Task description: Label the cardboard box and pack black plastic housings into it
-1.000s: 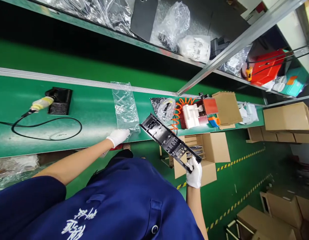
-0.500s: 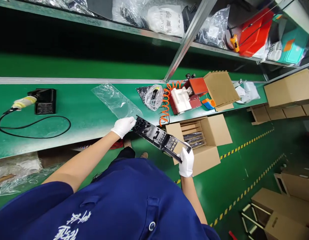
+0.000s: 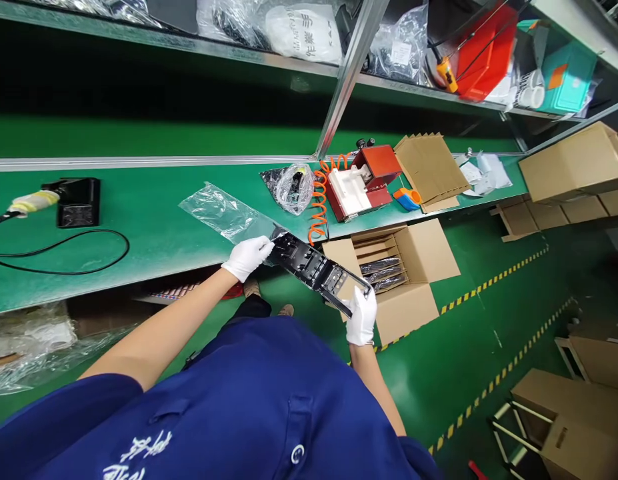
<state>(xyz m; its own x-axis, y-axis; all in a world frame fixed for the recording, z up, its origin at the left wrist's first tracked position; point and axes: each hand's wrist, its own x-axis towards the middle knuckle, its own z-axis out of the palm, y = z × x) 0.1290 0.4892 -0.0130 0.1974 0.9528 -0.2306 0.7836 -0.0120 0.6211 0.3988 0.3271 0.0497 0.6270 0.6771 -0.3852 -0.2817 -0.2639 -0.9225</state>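
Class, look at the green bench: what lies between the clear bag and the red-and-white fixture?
In the head view, a crumpled bag of parts and a coiled orange hose lie between them.

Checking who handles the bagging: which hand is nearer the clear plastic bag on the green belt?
Left. The left hand touches the near end of the clear plastic bag. The right hand holds the far end of the black plastic panel, away from the bag.

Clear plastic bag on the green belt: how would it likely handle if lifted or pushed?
The clear plastic bag looks thin and crinkled, so probably floppy and very light. Its glossy film may be slippery under the gloved left hand at its mouth. Lying flat, it should slide or bunch, not roll.
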